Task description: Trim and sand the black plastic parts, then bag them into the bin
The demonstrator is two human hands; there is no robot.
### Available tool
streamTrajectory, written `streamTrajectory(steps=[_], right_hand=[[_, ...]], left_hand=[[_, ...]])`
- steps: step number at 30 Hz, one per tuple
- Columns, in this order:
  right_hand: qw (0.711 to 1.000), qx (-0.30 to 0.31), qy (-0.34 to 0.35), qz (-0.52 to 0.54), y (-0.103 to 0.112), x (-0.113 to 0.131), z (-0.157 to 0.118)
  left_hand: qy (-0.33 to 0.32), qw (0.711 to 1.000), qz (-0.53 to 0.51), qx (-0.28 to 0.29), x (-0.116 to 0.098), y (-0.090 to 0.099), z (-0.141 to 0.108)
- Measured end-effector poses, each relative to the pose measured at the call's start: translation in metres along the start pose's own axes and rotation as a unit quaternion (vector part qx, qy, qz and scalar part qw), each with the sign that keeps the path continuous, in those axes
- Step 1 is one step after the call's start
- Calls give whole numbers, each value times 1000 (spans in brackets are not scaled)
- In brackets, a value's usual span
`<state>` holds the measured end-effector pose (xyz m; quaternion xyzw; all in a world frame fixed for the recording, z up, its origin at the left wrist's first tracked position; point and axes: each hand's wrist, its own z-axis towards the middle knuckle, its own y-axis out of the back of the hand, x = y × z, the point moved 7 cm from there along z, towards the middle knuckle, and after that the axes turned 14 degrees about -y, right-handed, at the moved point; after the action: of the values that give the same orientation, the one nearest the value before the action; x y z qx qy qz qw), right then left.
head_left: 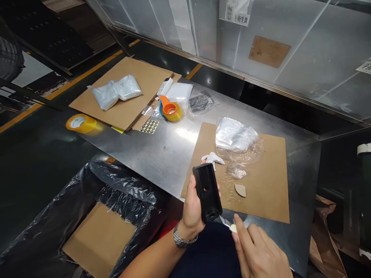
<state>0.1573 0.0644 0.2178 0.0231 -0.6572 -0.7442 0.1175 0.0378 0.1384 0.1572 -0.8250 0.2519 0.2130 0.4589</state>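
My left hand (193, 206), with a metal watch on the wrist, is closed around a black plastic case (206, 189). Its hollow side faces me, with a small hole near the middle. Pinched in my right hand (256, 247) is a small knife (232, 228) with a cream handle; its thin blade points at the lower end of the case. I cannot tell whether the blade touches it. Beyond them, a cardboard sheet (266, 173) carries a white crumpled cloth (213, 158), a stack of clear plastic bags (236, 135) and a beige wedge-shaped piece (240, 190).
Cardboard sheets (116, 96) bearing a wrapped packet (116, 92) lie on the metal table (139, 154). Near them are an orange tape dispenser (170, 109), a tape roll (80, 123) and a sticker sheet (149, 126). A bin lined with black plastic (124, 181) stands front left.
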Motion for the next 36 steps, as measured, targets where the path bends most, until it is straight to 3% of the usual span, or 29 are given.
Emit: streamTrajectory(steps=[36], right_hand=[[999,39,20,4,1,-1,5]], left_hand=[[-17,1000,13,2,1,4,-2]])
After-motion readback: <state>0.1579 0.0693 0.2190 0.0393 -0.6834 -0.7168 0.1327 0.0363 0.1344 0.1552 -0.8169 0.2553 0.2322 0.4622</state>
